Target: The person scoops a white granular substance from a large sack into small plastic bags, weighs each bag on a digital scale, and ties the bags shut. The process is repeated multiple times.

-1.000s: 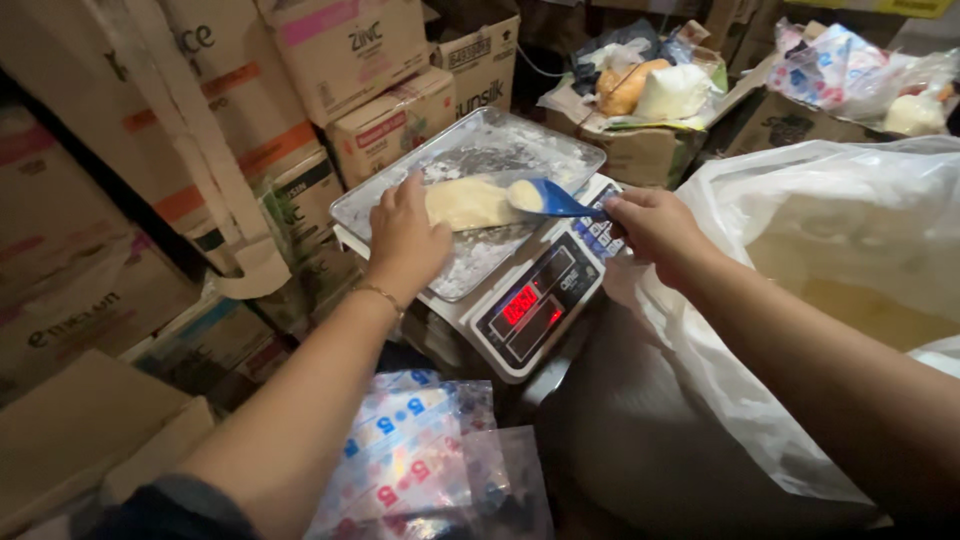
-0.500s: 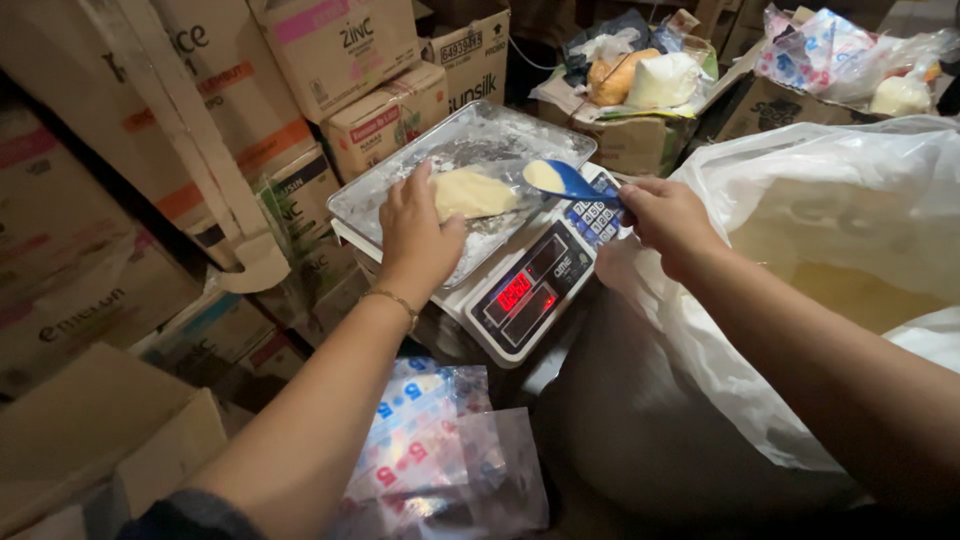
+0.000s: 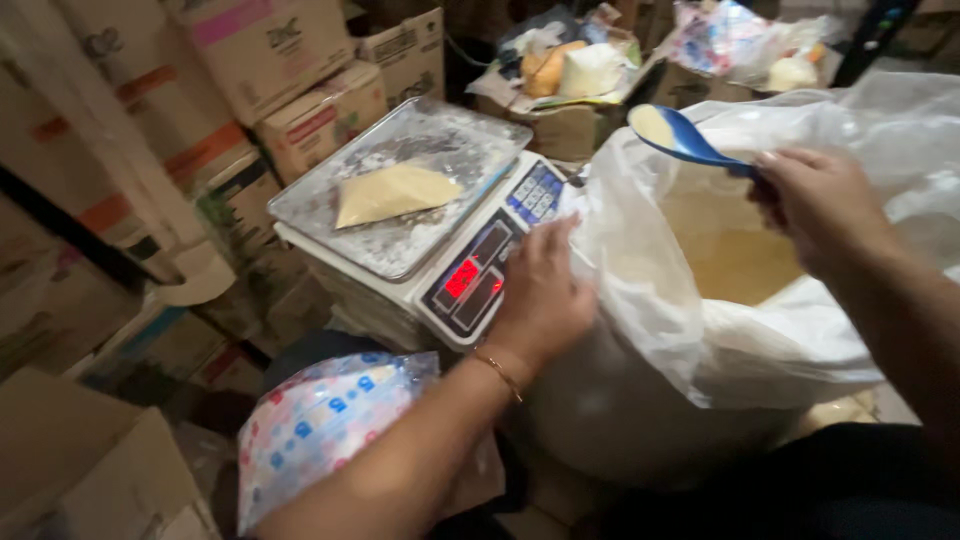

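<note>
1. The step in hand appears to be portioning by weight: the right hand (image 3: 820, 215) is closed around the handle of a blue plastic scoop (image 3: 685, 140), whose bowl carries a little pale yellow powder and hangs just above the open mouth of a large white plastic sack (image 3: 700, 330).
2. The left hand (image 3: 545, 290) grips the sack's near rim, fingers curled over the plastic, just beside the digital scale (image 3: 470, 285) with its red lit display.
3. The portion lies well apart from the scoop: a small clear bag of yellowish powder (image 3: 395, 192) rests flat on the scale's shiny metal tray (image 3: 440, 140).
4. Judged from this, the next move calls for a level scoop, since a tilt would spill powder over the rim, and for a steady hold on the sack's mouth.
5. Count: one scoop, one scale, one tray, one filled bag on it, one open sack, two hands.
6. A stack of printed clear bags (image 3: 320, 425) lies below the left forearm; several cardboard boxes (image 3: 300, 70) stand behind the scale.
</note>
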